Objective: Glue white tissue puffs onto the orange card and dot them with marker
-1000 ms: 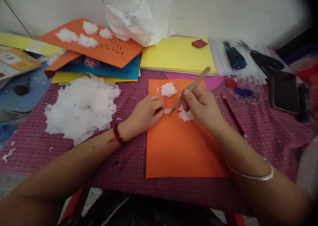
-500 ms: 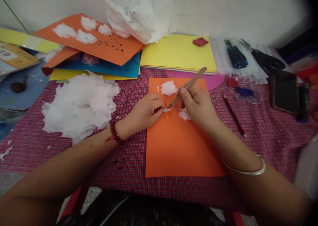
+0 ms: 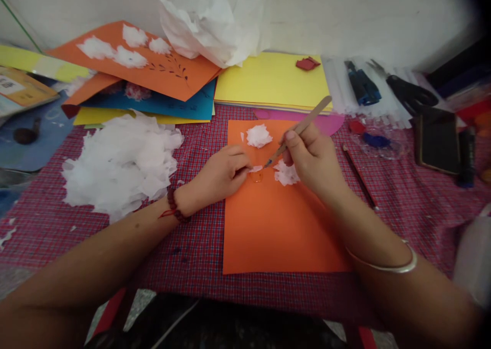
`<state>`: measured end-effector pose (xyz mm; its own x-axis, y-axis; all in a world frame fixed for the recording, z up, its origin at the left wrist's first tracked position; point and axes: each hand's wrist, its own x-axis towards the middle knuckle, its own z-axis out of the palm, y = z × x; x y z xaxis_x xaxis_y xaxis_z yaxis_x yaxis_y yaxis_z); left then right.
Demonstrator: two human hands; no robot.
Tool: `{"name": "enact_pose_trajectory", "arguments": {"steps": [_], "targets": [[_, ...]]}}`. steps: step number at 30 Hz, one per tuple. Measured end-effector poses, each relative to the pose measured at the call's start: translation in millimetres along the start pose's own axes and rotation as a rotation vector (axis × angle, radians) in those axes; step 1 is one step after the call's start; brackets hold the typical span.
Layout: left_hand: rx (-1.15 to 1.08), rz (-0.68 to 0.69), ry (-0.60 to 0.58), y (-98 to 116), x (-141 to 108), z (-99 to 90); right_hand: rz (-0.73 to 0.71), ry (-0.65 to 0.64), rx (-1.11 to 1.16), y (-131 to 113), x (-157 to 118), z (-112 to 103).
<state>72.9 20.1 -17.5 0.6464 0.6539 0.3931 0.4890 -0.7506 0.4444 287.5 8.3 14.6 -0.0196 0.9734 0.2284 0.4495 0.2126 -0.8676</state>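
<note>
My right hand (image 3: 318,160) is closed around a slim tan stick (image 3: 310,120), flat and rounded at its upper end, with a dark, blue-marked tip pointing down to the left. That tip is close to a small white paper scrap (image 3: 255,169), pinched at its left end by my left hand (image 3: 220,175). Under the scrap, a wet-looking ring of glue (image 3: 256,177) shows on the orange sheet (image 3: 276,231). Two ruffled white paper tufts sit on this sheet: one tuft (image 3: 259,136) above, another tuft (image 3: 286,173) beside my right fingers.
A heap of white paper pieces (image 3: 118,165) lies left on the checked cloth (image 3: 192,257). Behind are a decorated orange card (image 3: 153,65), crumpled white paper (image 3: 218,27) and yellow sheets (image 3: 268,80). At right lie a pencil (image 3: 359,178), scissors (image 3: 410,89) and a phone (image 3: 437,142).
My right hand has shifted slightly right, drawing the stick's tip away from my left fingertips. More of the scrap and of the right tuft shows. The left hand stays nearly still.
</note>
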Motion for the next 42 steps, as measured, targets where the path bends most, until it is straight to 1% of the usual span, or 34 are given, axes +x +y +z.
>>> {"name": "enact_pose_trajectory", "arguments": {"steps": [7,12,15,17,19,21,23,25,26,28,30,31,33,35,37,39,42], "targets": [[-0.010,0.001,0.007,-1.7,-0.4,0.8,-0.018,-0.082,-0.007,-3.4,-0.6,10.3],[-0.036,-0.013,0.011,0.0,0.1,0.9,-0.038,-0.104,-0.030,-2.5,-1.4,9.7],[-0.039,-0.038,-0.019,2.7,0.6,1.2,-0.037,-0.067,-0.052,-1.0,-2.6,3.3],[-0.020,-0.046,-0.046,4.1,0.5,1.9,0.002,-0.016,-0.040,0.8,-2.5,-2.4],[-0.003,-0.052,-0.069,6.1,0.5,1.4,0.041,0.049,0.016,2.0,-2.2,-7.8],[-0.006,-0.049,-0.104,8.5,1.3,-3.7,0.075,0.101,0.096,2.3,-2.2,-11.9],[0.000,-0.041,-0.142,8.3,3.4,-17.4,0.102,0.133,0.179,2.6,-2.3,-14.4],[0.054,-0.071,-0.165,1.1,6.1,-41.9,0.115,0.158,0.239,4.4,-1.8,-15.5],[0.105,-0.113,-0.170,-6.0,7.1,-57.5,0.111,0.172,0.259,6.0,-1.2,-15.4],[0.250,-0.265,-0.170,-26.5,7.3,-92.0,0.078,0.203,0.273,9.6,0.5,-14.2],[0.382,-0.435,-0.201,-51.6,4.2,-124.2,0.039,0.222,0.259,12.1,2.0,-12.0],[0.424,-0.506,-0.224,-64.1,1.5,-137.4,0.028,0.223,0.254,12.5,2.4,-10.8],[0.452,-0.559,-0.247,-86.2,-5.2,-155.7,0.031,0.208,0.249,11.8,2.3,-8.9],[0.410,-0.593,-0.292,-102.1,-11.8,-164.2,0.043,0.191,0.232,10.5,1.2,-8.3],[0.360,-0.610,-0.324,-111.2,-16.5,-166.3,0.042,0.182,0.215,10.0,-0.3,-8.6],[0.335,-0.633,-0.328,-114.2,-18.2,-165.8,0.032,0.189,0.198,10.4,-1.3,-9.2],[0.349,-0.662,-0.301,-111.8,-15.9,-164.7,0.028,0.209,0.192,10.9,-1.7,-9.8]]}}
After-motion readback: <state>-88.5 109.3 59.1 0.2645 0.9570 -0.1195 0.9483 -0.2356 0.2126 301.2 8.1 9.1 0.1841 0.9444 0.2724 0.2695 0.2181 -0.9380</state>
